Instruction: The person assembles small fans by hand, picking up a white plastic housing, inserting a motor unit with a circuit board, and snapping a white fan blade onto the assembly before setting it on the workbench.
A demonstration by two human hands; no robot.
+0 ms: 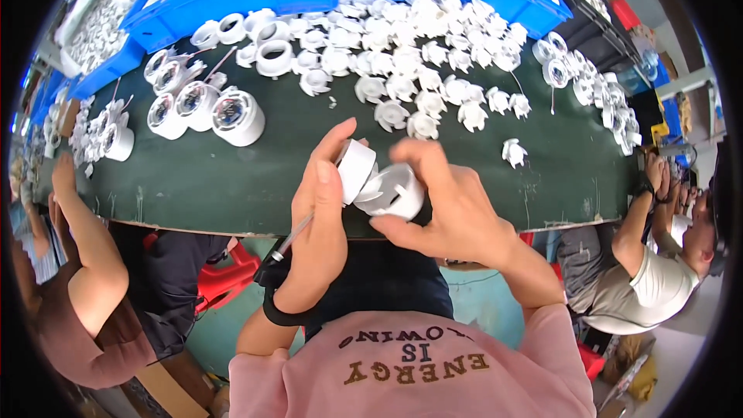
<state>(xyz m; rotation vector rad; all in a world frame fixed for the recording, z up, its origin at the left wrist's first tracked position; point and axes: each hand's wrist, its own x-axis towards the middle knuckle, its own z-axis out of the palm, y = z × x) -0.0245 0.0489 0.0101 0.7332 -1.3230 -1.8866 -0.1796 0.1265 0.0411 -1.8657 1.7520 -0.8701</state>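
Above the table's near edge, my left hand (321, 205) is closed round a short white plastic cylinder (357, 170), its side turned toward my right hand. My right hand (460, 213) grips a white cup-shaped plastic part (401, 192) between thumb and fingers. The two parts meet or nearly meet at the middle, where a curved white tab shows; whether they are joined I cannot tell. A thin grey rod (296, 234) with a black end slants out from under my left palm toward the wrist.
White claw-edged parts (391, 89) and rings (275, 58) crowd the green table (309, 162). Round white units (238, 118) with wires stand at left, more (556, 73) at right. Blue bins (232, 4) line the back. Seated people (650, 263) flank me.
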